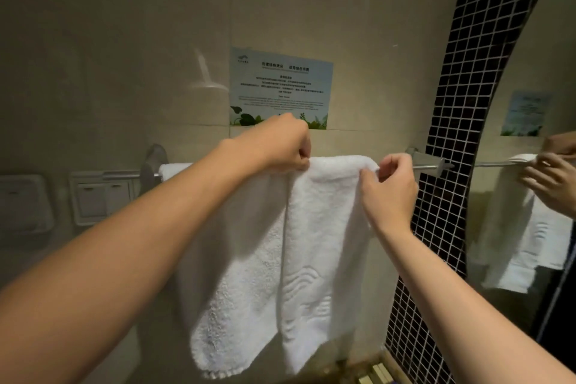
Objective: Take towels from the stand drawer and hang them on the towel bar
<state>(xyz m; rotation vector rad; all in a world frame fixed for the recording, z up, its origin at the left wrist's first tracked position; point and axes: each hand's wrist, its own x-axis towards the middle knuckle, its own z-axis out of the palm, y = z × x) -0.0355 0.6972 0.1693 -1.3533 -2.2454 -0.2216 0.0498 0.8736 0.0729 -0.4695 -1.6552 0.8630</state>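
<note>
head | two white towels [314,246] draped over towel bar [425,167] | left hand [280,143] pinching right towel's top-left edge | right hand [389,187] pinching its top-right corner

A pale blue notice [281,88] with green leaves printed along its lower edge is stuck on the wall tile just above the towel bar [427,167]. It carries a small logo, a heading in Chinese characters and lines of fine print, all too blurred to read. Its mirror reflection [525,113], right of the bar, is equally illegible.

Wall-mounted towel bar [424,167] carries two white towels [324,227] draped side by side, touching.
</note>
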